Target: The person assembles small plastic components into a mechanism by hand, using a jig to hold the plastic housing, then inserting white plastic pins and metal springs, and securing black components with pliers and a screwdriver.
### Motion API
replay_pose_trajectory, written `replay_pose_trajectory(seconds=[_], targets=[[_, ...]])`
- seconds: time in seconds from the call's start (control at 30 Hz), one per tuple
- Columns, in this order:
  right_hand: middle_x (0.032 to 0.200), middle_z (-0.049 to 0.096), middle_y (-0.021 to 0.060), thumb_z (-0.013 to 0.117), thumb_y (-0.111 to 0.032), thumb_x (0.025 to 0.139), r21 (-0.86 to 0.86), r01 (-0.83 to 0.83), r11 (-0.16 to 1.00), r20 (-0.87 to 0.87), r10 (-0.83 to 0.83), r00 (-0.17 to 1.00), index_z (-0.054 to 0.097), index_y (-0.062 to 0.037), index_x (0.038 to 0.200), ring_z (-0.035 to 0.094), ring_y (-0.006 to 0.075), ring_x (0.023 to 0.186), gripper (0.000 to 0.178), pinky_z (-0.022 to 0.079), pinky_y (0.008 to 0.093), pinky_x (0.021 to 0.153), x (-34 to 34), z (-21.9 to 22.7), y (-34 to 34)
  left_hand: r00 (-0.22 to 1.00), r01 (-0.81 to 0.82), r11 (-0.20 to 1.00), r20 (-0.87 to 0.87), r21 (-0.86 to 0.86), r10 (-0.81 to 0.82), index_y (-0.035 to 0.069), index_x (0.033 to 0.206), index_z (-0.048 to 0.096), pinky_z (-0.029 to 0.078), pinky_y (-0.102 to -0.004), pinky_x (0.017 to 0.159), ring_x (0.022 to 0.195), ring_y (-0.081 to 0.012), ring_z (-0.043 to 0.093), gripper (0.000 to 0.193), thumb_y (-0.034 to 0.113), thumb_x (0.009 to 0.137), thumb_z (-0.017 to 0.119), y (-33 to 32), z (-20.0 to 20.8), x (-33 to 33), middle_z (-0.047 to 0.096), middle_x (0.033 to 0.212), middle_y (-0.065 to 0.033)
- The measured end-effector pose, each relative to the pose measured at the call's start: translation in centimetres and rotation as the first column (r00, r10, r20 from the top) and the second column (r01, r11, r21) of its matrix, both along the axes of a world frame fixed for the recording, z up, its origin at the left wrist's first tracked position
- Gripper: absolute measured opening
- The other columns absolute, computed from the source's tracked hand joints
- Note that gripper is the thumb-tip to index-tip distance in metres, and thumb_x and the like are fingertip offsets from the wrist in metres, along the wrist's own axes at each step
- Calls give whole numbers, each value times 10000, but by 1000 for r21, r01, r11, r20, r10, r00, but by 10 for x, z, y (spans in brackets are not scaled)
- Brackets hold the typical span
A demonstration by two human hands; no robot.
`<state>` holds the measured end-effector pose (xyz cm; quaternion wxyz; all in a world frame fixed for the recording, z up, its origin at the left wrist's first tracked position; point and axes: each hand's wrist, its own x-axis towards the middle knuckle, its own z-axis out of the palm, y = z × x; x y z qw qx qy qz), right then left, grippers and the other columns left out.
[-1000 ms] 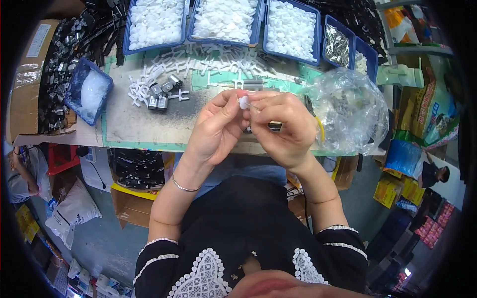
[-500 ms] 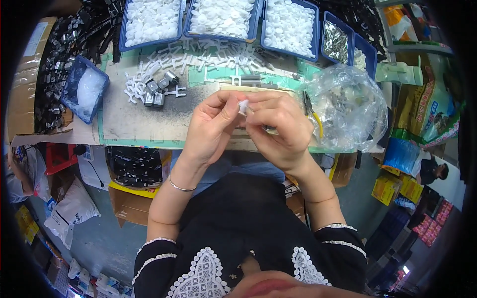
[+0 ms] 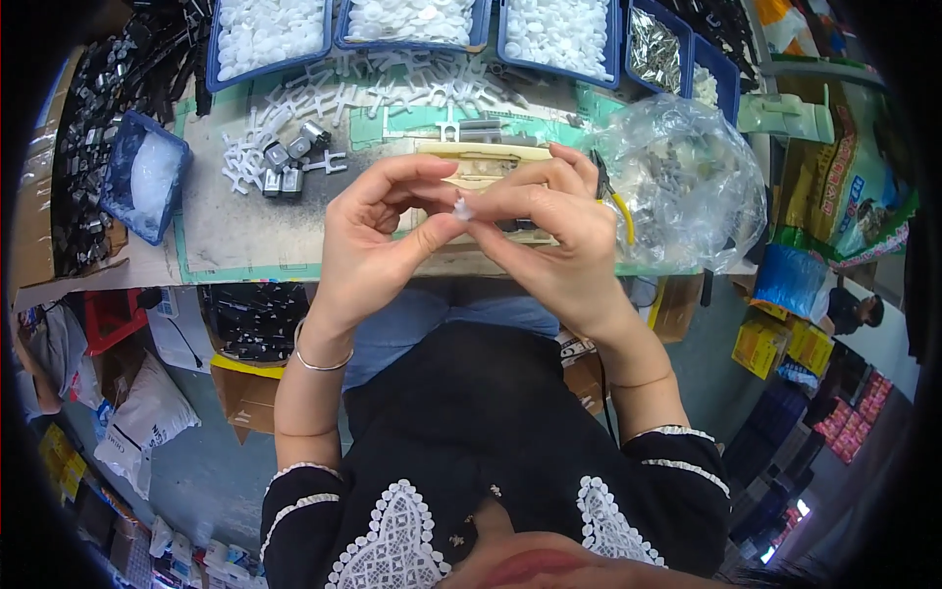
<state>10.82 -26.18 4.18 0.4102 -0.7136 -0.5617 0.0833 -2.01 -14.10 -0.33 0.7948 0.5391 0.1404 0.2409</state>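
Between the fingertips of both hands is a small white plastic part, mostly covered by the fingers. My left hand pinches it from the left with thumb and fingers. From the right, my right hand closes thumb and forefinger on the same part. Just beyond the hands lies a cream-coloured fixture, partly hidden by them. White fork-shaped plastic pieces are heaped farther back, and several square metal-like blocks sit to the left.
Blue bins of white discs and small white parts line the back, beside a bin of metal pins. Yellow-handled pliers lie by a clear plastic bag on the right. A blue tray stands left.
Both hands have shifted a little left with the white part, and their fingers have spread and changed their grip. The view has moved slightly, so the table sits higher in the picture.
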Motion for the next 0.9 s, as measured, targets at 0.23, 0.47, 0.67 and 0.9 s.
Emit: replay_pose_trajectory(seconds=[0.23,0.47,0.67,0.9], targets=[[771,617,18,714,-66,709,-37,-139,990,80,141,987,650,-89,858,592,179,806,164,331,440,956,10,1,-11,978,147,979,-128,-141,-166,-26,1159,532,496,-249,797,877,-128,621,396,-18,790,677,0,6,-3,659,964,-109],[748,540,22,689,-84,701,-203,-31,979,220,76,973,610,-94,774,541,203,785,108,328,385,902,20,-31,-31,964,79,587,-211,805,160,5,1003,640,484,-316,687,778,-230,602,308,-17,702,703,-14,-3,-11,629,882,-111],[732,538,24,675,-92,713,-279,-101,955,242,172,955,596,-74,736,541,204,809,84,331,397,918,28,-28,-25,971,59,257,-116,965,211,88,966,667,372,-310,581,685,-176,500,281,122,692,721,-27,-25,-11,522,820,-14],[732,570,22,679,-76,725,-436,-148,888,237,272,933,643,-77,795,552,197,786,79,338,392,943,31,-14,-22,970,71,103,-92,992,223,89,1009,669,360,-305,569,628,-165,463,304,154,715,705,-33,-29,-10,494,757,-3]])
